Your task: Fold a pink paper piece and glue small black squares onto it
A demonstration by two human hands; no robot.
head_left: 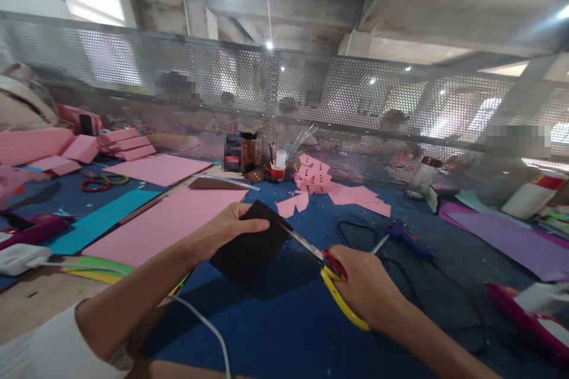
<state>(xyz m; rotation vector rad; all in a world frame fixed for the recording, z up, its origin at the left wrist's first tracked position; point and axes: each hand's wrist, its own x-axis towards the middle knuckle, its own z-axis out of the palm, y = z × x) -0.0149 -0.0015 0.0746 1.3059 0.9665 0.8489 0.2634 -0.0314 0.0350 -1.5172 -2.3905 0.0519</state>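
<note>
My left hand [224,231] is closed on a black sheet [251,246], thumb on top, holding it above the blue table cover. My right hand [367,287] grips scissors [326,269] with yellow and red handles. The blades point up-left and meet the right edge of the black sheet. A large pink sheet [171,222] lies flat just left of my left hand.
Pink cut pieces [338,192] and a stack of dotted pink pieces [313,176] lie beyond. A blue glue gun [402,231] with a black cord lies right. Jars [240,153] and a cup [279,167] stand by the perforated metal screen [311,106]. A purple sheet [511,240] sits far right.
</note>
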